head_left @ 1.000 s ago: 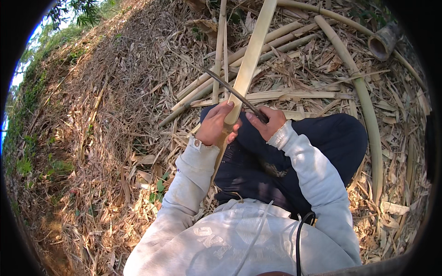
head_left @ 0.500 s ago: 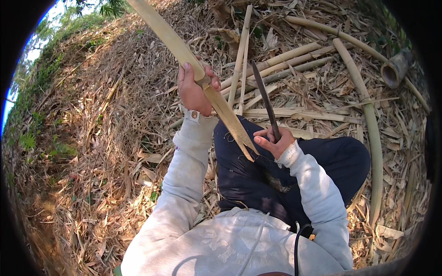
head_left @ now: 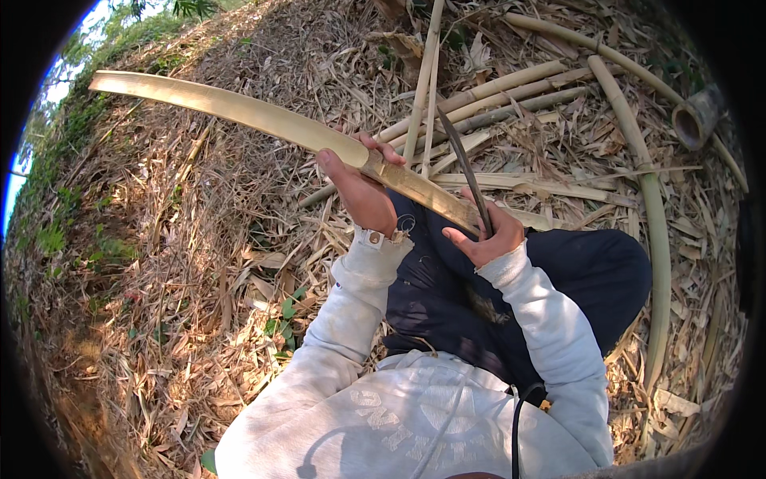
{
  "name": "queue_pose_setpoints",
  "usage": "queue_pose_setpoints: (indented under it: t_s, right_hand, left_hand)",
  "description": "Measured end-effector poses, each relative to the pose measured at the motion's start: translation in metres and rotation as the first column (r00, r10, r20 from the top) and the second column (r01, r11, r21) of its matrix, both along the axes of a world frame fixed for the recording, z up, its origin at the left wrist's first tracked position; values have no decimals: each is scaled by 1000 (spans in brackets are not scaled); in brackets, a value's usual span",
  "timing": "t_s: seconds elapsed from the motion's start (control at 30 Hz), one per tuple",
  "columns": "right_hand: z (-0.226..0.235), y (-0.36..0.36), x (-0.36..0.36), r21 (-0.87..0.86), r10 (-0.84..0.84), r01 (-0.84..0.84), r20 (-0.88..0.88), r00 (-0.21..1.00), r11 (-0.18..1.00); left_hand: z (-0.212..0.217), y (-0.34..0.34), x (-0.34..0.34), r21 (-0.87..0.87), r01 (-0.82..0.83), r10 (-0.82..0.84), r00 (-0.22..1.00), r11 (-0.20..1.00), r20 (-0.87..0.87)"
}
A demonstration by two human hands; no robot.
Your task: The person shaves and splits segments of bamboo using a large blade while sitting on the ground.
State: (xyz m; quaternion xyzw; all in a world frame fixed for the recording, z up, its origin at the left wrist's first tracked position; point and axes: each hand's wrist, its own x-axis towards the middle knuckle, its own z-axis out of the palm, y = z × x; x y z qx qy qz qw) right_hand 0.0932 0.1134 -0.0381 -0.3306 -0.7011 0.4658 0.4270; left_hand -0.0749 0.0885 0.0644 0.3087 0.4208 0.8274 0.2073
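A long split bamboo strip (head_left: pixel 239 108) slants from the far left down to the middle, its pale inner face showing and a node near the grip. My left hand (head_left: pixel 365 191) is closed round it at the node, thumb on the near edge, fingertips over the far edge. My right hand (head_left: pixel 496 233) grips a dark, slightly curved knife (head_left: pixel 463 164) with its blade pointing up and away; the handle is mostly hidden in the fist. The strip's near end meets the knife's lower part beside my right hand. Whether the edge bites into it, I cannot tell.
Bamboo poles (head_left: pixel 511 80) and split lengths lie beyond my crossed legs (head_left: pixel 590 267). Two thin strips (head_left: pixel 420 96) lean upright at the back. A long green bamboo piece (head_left: pixel 653 231) curves down the right, near a hollow bamboo section (head_left: pixel 691 124). Dry leaves and shavings cover the ground.
The bamboo strip has swung to the left and now lies flatter. Its near end has moved right to the knife. My left hand has shifted right and toward me.
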Motion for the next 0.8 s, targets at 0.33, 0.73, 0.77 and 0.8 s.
queue_pose_setpoints:
  t_s: [0.33, 0.73, 0.77, 0.8]
  right_hand:
    - [-26, 16, -2, 6, -97, 97, -17, 995, 995]
    - [-9, 43, 28, 205, -83, 55, 129, 988, 977]
    - [-6, 44, 29, 206, -55, 20, 167, 984, 978]
    - [-5, 44, 31, 206, -32, -12, 207, 978, 978]
  left_hand:
    - [-14, -43, 18, -221, -135, 52, 936, 966, -347]
    - [86, -106, -17, 47, -615, -375, -538, 787, -755]
    - [82, -101, -24, -55, -635, -476, -516, 771, -712]
    - [76, -96, -33, -156, -649, -568, -494, 745, -658]
